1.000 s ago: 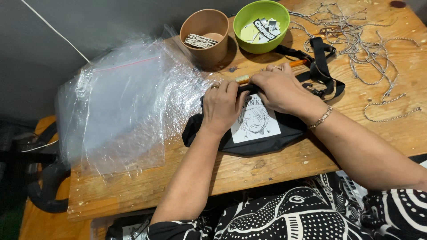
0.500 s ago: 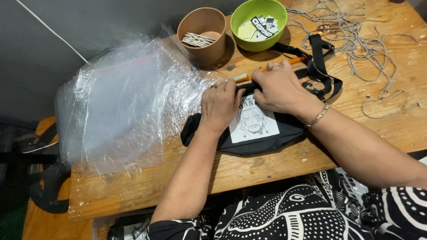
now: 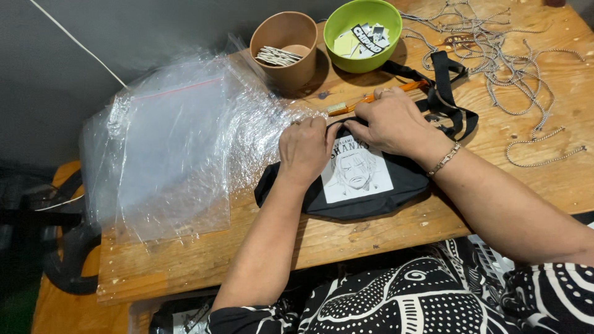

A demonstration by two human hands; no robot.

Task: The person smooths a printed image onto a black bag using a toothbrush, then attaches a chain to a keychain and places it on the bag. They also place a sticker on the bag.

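Crinkled clear plastic bags [image 3: 167,148] lie left of the pouch [image 3: 365,185], glossy and heaped. The soft black fabric pouch, with a white printed panel, sits flat on the rough wooden table [image 3: 346,241]. Left hand [image 3: 305,147] pinches its top edge, fingers closed on cloth; right hand [image 3: 391,121] grips the same edge beside it. Behind the pouch: a brown paper cup [image 3: 286,49], a round green bowl [image 3: 362,34]; farther right, tangled metal chains [image 3: 513,62].
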